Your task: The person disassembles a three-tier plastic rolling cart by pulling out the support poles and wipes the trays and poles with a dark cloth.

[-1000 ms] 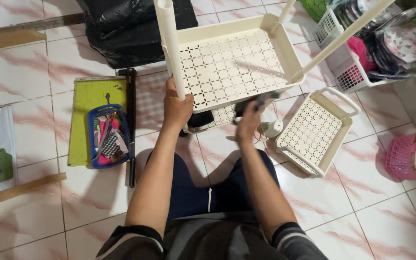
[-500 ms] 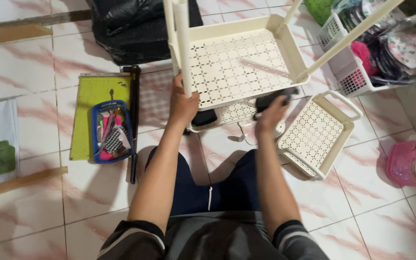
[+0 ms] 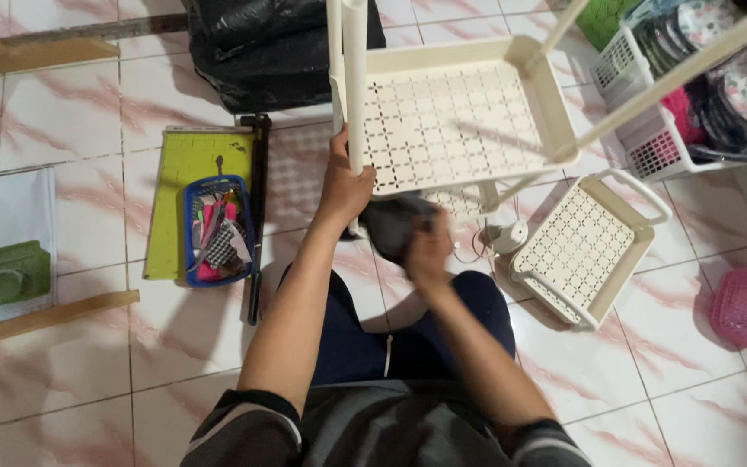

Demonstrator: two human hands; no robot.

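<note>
- Gripping one cream pole [image 3: 354, 86] of the rack [image 3: 456, 121] with the left hand [image 3: 343, 186], fingers wrapped round the pole just below the perforated shelf's near corner.
- Holding a dark cloth [image 3: 391, 227] in the right hand [image 3: 428, 252], fingers closed about it, right under the shelf's front edge; blurred, so the exact pinch cannot be told.
- Standing on the tiled floor [image 3: 79, 380], just ahead of the knees, with a loose tray [image 3: 583, 251] of the same kind lying tilted to the right and a white basket [image 3: 641, 147] beyond.
- Looks light: thin moulded plastic, hollow poles, open lattice shelf.
- Probably stiff enough as a shelf but wobbly at the push-fit joints; likely to rack or pull apart if levered by a single pole.
- Smooth, likely slick surface; a full wrap round the pole serves better than a fingertip pinch.
- Best hold judged low on a pole beside a corner socket, or along the shelf rim.
- Soft and limp, the cloth; bunches easily in the palm, no care needed.
</note>
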